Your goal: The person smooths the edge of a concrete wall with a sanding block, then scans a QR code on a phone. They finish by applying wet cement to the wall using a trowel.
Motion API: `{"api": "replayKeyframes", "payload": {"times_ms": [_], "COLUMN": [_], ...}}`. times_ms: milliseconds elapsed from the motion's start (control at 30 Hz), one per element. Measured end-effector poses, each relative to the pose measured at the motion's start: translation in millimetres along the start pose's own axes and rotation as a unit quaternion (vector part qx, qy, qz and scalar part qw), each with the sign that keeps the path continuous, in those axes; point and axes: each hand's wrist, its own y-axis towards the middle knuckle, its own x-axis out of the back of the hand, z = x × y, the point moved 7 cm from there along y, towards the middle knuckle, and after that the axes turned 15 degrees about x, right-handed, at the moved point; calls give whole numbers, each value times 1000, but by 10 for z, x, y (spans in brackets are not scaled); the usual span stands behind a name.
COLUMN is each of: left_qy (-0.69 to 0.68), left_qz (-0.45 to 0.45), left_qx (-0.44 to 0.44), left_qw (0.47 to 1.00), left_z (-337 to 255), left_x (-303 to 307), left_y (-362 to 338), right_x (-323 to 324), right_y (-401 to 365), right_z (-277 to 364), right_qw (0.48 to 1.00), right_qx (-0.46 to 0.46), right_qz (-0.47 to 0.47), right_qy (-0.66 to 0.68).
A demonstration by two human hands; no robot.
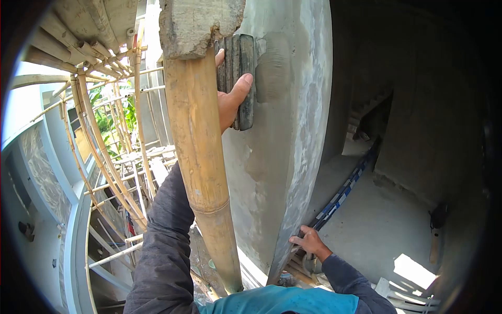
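My left hand (230,104) reaches past a thick bamboo pole (198,141) and is closed around a dark, ribbed plastering float (247,57). The float stands upright with its face against the grey plastered wall (266,157). A darker, wet-looking smeared patch (273,70) shows just right of it. Part of the left hand is hidden by the pole. Lower down, my right hand (312,244) touches the wall's right-hand edge, thumb and forefinger apart. Its other fingers cannot be made out clearly.
A rough concrete or wooden block (196,26) sits at the pole's top. Bamboo scaffolding (99,141) rises on the left, beside a pale blue-grey structure (78,220). To the right, a blue-and-white patterned long strip (340,196) leans across a dim room with a grey floor (366,225).
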Motion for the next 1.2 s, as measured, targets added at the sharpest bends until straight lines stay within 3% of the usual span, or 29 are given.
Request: {"api": "replayKeyframes", "payload": {"times_ms": [100,167,200,367,400,500,533,567,633,700,767,833,900,933,967,1033,1067,1100,1167,1200], "left_qy": [-22,106,93,50,62,55,55,112,95,78,79,45,-58,-59,-60,-45,38,96,6,36], "left_qz": [16,7,14,-32,9,12,52,32,91,108,29,9,65,109,110,119,77,69,100,90], "left_qx": [1,-242,-269,-206,-183,-162,-180,-282,-361,-365,-390,-373,-257,-108,-108,-257,-356,-394,-367,-401], "left_qw": [1000,964,959,977,981,985,981,952,923,921,917,927,962,986,986,958,930,912,925,911], "left_z": [-108,-502,-547,-872,-1047,-600,-642,-791,-852,-892,-1003,-1147,-1133,-1152,-1103,-1073,-1035,-957,-830,-852], "left_x": [15,-105,-209,-202,-138,-7,-29,-6,-123,-276,-322,-360,-384,-356,-321,-259,-204,-182,-244,-284], "left_y": [-86,-159,-75,743,812,1111,889,634,289,233,474,887,1161,1140,1055,809,585,396,60,-30], "right_x": [5,5,17,19,35,27,21,31,6,37,44,56,54,32,33,24,14,15,22,22], "right_y": [8,-2,-9,-10,-25,-22,-14,-17,7,25,28,10,26,9,-3,15,2,-11,-1,3], "right_z": [58,36,10,88,3,25,51,10,-44,-26,-45,-77,-164,-158,-139,-104,-94,-95,-121,-130], "right_qw": [999,999,999,999,997,997,999,999,999,998,998,998,996,997,997,997,998,999,999,999], "right_qx": [30,11,-10,22,3,-1,8,13,15,-12,29,28,2,1,5,13,11,9,13,16], "right_qz": [0,0,-1,1,7,3,-6,-7,17,25,12,12,31,30,22,11,4,-2,1,4], "right_qy": [-28,-32,-36,-44,-72,-72,-48,-47,-36,-59,-57,-58,-78,-76,-76,-76,-57,-38,-40,-42]}}
